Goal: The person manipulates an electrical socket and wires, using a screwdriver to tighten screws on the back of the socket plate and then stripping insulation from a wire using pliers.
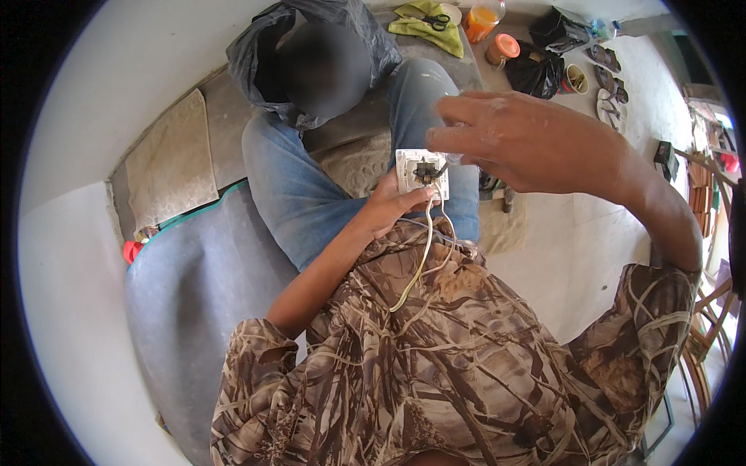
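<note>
Fingers of the left hand [391,203] closed on the white plate [418,175], thumb along its near edge. Fingers of the right hand [517,141] bent and narrow, just to the right of and above the plate; blurred, can't tell if they grip the driver [444,168]. Its dark shaft shows at the plate's right edge; contact unclear.

Plate is held over the lap, black part facing up, jeans [272,175] behind and both sides of it. Yellowish wire [424,252] and thinner pale wire [451,237] hang from the plate's near side onto the camo shirt [435,357]. Beyond the plate: black bag [373,35], green cloth [445,39] with scissors [437,22] on it. Farther right of the plate: orange-lidded jar [506,46], bucket [576,79].

Risks, as judged: plate is propped by one hand only, so a hard push from the driver could tilt or twist it. A slipping shaft could hit the left thumb, which sits close to the black part. Wires hang loose; a snag on the shirt could tug them at the plate. Small screws, if any, could drop into folds of cloth below.
</note>
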